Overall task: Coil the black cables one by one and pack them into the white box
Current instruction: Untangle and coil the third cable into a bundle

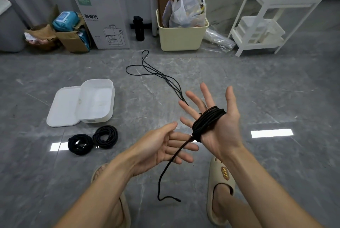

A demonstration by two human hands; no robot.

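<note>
My right hand is held palm up with its fingers spread straight, and a black cable is wound several times around its palm. The cable's free tail drops past the relaxed fingers of my left hand, which touch it just below the coil, and ends near the floor. Loose black cable lies in long loops on the floor beyond my right hand. Two coiled black cables lie on the floor in front of the open white box. The box's lid lies beside it.
Along the back wall stand a tall white carton, a black bottle, a cream bin with plastic bags and a white shelf unit. My feet in beige slippers rest on the grey tile floor.
</note>
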